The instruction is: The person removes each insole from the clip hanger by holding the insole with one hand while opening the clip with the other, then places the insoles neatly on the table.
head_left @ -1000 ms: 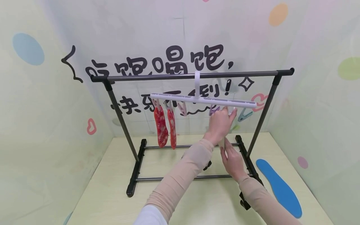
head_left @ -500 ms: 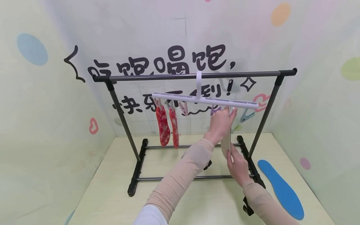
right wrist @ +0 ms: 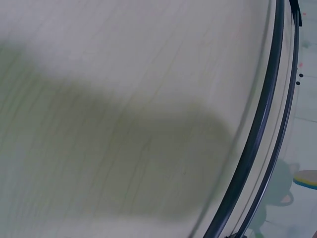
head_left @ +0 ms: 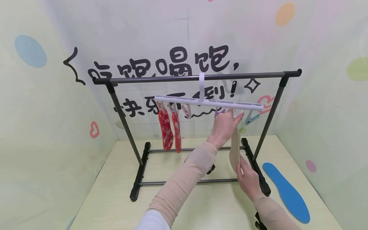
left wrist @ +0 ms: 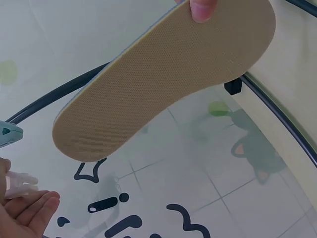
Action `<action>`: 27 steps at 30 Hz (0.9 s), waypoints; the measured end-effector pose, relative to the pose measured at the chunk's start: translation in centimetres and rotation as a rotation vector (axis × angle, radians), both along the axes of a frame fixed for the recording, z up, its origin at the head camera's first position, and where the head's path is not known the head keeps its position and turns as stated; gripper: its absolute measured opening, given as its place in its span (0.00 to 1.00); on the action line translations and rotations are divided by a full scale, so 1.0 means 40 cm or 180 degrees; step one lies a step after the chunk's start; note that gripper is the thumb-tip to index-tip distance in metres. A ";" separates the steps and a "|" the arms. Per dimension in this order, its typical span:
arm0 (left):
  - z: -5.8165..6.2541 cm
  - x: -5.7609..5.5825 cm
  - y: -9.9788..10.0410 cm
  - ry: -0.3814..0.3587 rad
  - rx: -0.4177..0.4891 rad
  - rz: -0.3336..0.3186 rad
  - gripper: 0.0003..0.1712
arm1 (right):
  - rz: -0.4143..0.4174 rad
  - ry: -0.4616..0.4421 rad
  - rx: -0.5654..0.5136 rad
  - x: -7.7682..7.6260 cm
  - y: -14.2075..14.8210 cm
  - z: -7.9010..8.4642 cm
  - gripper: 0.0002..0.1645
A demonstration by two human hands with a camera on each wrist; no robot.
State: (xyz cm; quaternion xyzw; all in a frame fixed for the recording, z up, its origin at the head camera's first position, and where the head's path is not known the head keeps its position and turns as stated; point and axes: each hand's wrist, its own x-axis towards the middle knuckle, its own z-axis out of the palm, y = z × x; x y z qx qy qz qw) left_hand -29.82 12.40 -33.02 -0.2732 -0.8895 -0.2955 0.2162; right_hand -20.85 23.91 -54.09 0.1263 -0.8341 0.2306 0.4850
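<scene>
My left hand (head_left: 224, 126) is raised under the right half of a white clip hanger (head_left: 178, 99). It pinches a white clip (left wrist: 22, 183), seen at the lower left of the left wrist view. Below it, my right hand (head_left: 249, 179) holds a beige insole (head_left: 234, 150) by its lower end, thumb (left wrist: 202, 9) on the mesh face. The insole stands upright; in the left wrist view, a gap separates its narrow end from the clip. Only a tip of the insole (right wrist: 306, 178) shows at the right wrist view's edge.
The hanger hooks over a black rack's top bar (head_left: 244, 76). Two red-and-white mottled, sole-shaped pieces (head_left: 165, 131) hang from its left clips. A pink clip (head_left: 187, 111), a purple clip (head_left: 218, 111) and a teal clip (head_left: 252, 118) also hang there. A blue insole (head_left: 287, 193) lies at right.
My right hand has moved down and slightly right with the beige insole, which now shows below the left hand. The left hand stays at the hanger's clip.
</scene>
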 end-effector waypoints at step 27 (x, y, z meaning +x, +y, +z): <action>-0.080 0.033 -0.045 -0.0168 0.0324 -0.0316 0.24 | -0.0133 -0.0135 -0.0036 0.027 0.026 -0.011 0.30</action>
